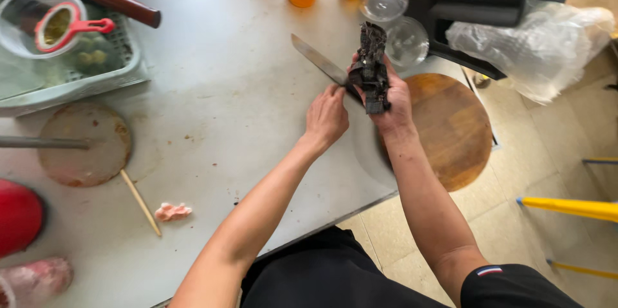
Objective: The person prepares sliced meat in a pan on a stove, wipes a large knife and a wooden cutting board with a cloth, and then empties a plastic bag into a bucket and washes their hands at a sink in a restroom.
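Over the round wooden board [450, 128], two hands work a knife [318, 60] against a dark, rough chunk [372, 66].

The right hand [393, 105] is closed around the chunk, holding it upright above the board's left edge. The left hand [326, 117], left of the board, is curled near the knife's handle, its grip hidden; the blade slants away up-left.

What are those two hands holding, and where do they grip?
The left hand grips a knife at its handle end. The right hand holds a dark, rough chunk by its lower part.
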